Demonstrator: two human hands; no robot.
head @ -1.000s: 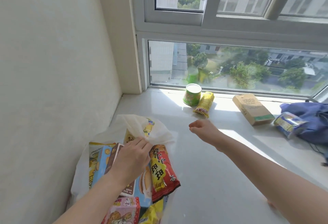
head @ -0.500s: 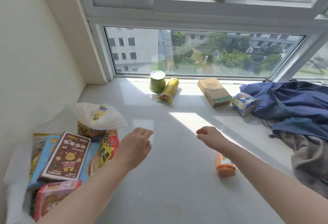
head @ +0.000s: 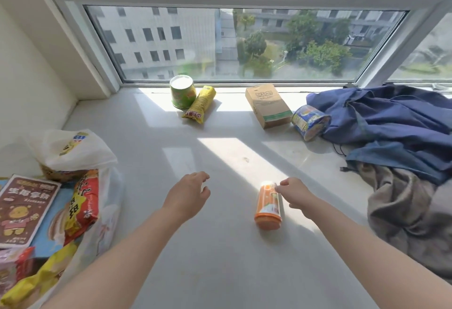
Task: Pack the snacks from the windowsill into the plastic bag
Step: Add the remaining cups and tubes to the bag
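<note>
**On the sill, the right hand comes to the orange tube**

Beside the tube's (head: 268, 204) far end, the right hand (head: 294, 195) hovers with fingers loosely curled, pinching nothing; whether the fingertips (head: 281, 183) touch it I cannot tell. The left hand (head: 187, 193) hangs relaxed and empty over the bare sill (head: 220, 259), between tube and bag (head: 107, 201).

The tube lies on its side in a sun patch. Its long axis runs from the person toward the window, with the broad orange cap at the near end. Being round, it would likely roll sideways if nudged, so the hand should wrap across the barrel at mid-length rather than nip the end. Carried left, it should go in cap-first or flat beside the packets already in the bag.

Near the glass wait a green cup (head: 183, 92), a yellow packet (head: 199, 104), a box (head: 267, 105) and a blue bowl (head: 309, 121)
</note>
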